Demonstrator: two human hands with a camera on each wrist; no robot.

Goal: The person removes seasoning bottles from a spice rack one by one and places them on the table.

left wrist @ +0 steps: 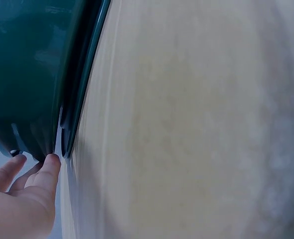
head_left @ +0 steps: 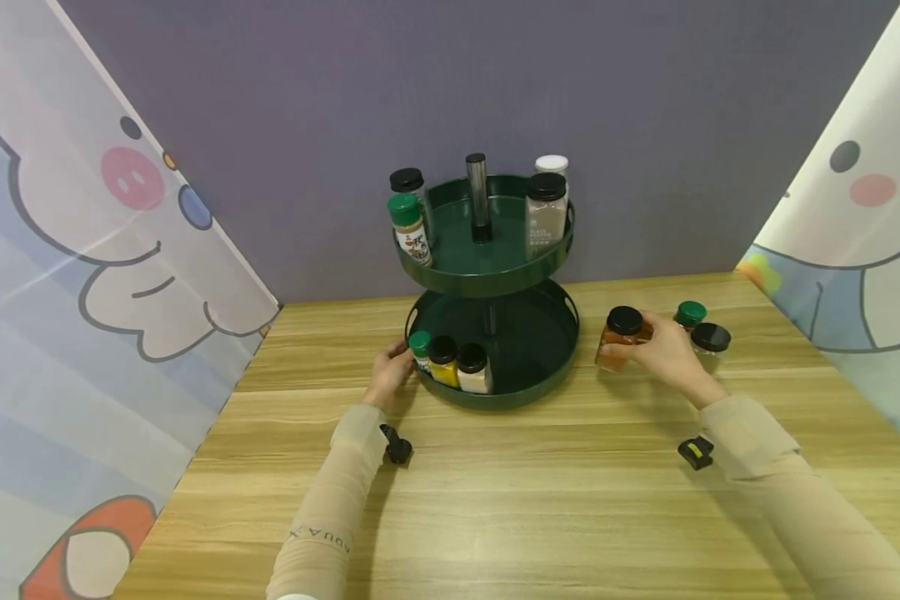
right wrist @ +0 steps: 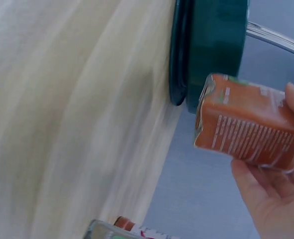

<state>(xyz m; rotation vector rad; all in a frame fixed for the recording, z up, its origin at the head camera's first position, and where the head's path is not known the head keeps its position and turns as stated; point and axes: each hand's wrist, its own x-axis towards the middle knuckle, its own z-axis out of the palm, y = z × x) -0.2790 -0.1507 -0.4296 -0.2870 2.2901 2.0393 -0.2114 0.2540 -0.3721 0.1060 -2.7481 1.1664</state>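
Observation:
A two-tier dark green turntable rack [head_left: 487, 398] stands at the back middle of the table. My left hand [head_left: 390, 371] touches the left side of its lower tray; in the left wrist view the extended fingers [left wrist: 48, 172] meet the tray wall [left wrist: 27, 74] near a handle cutout. My right hand [head_left: 663, 350] grips a square spice jar [head_left: 617, 340] of orange-red powder with a black lid, right of the rack. The right wrist view shows this jar [right wrist: 251, 124] tilted, held between thumb and fingers, its printed label visible. The lid is mostly hidden there.
On the lower tray stand a green-capped bottle [head_left: 420, 350], a yellow jar [head_left: 444, 362] and a pale jar [head_left: 474, 371]. The upper tray [head_left: 487, 285] holds several more, including a black pepper jar [head_left: 546, 218]. Beyond my right hand are a green-capped bottle [head_left: 691, 314] and black-lidded jar [head_left: 710, 340].

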